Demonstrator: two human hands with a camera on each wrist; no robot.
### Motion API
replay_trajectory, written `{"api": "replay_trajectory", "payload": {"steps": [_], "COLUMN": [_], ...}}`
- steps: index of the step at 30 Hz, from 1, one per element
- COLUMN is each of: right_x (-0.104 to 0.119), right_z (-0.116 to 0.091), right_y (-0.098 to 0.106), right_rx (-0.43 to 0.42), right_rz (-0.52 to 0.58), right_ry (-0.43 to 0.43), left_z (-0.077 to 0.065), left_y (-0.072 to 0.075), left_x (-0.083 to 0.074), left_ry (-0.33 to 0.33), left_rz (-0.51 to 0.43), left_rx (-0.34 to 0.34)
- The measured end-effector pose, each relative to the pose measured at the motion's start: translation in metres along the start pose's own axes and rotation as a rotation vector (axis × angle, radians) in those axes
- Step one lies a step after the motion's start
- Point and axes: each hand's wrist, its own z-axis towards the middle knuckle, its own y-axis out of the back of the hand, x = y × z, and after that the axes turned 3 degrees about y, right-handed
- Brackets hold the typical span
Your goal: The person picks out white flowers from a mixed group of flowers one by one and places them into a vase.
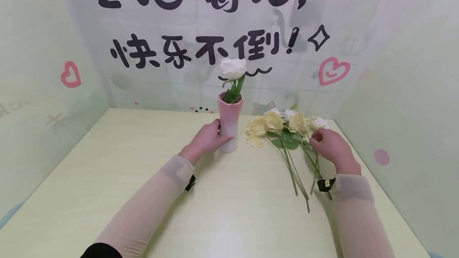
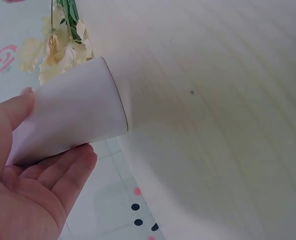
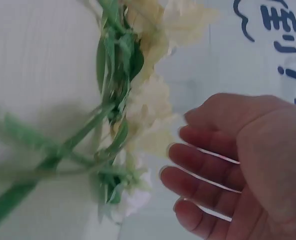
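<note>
A pink-to-white vase (image 1: 229,126) stands upright on the table with one white flower (image 1: 233,69) in it, its green leaves at the rim. My left hand (image 1: 208,138) holds the vase around its lower half; in the left wrist view the thumb lies on one side of the vase (image 2: 77,110) and the fingers on the other. To the right lies a loose bunch of yellow flowers (image 1: 274,122) and white flowers (image 1: 320,123) with long green stems. Over the right end of that bunch is my right hand (image 1: 331,146), fingers loosely bent and nothing between them in the right wrist view.
The pale wooden table (image 1: 172,210) meets a printed back wall (image 1: 161,86) with black lettering and pink hearts. A side wall (image 1: 401,130) rises close to the right of the flowers. The stems (image 1: 294,174) point toward the front of the table, some crossing.
</note>
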Motion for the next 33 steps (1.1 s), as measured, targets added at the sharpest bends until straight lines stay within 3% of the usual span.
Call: {"api": "replay_trajectory", "payload": {"steps": [6,14,33], "right_x": [-0.021,-0.028,-0.029], "right_z": [-0.006,-0.008,-0.006], "right_y": [-0.004,-0.013,-0.017], "right_rx": [0.091,0.185,0.167], "right_rz": [-0.029,-0.009,0.183], "right_ry": [-0.075,-0.188,-0.24], "left_z": [0.001,-0.001,-0.003], "left_y": [-0.001,-0.001,-0.001], "left_x": [0.0,0.001,0.0], "left_ry": [0.011,0.004,-0.003], "left_rz": [0.004,-0.002,-0.028], "left_rx": [-0.004,-0.007,-0.01]}}
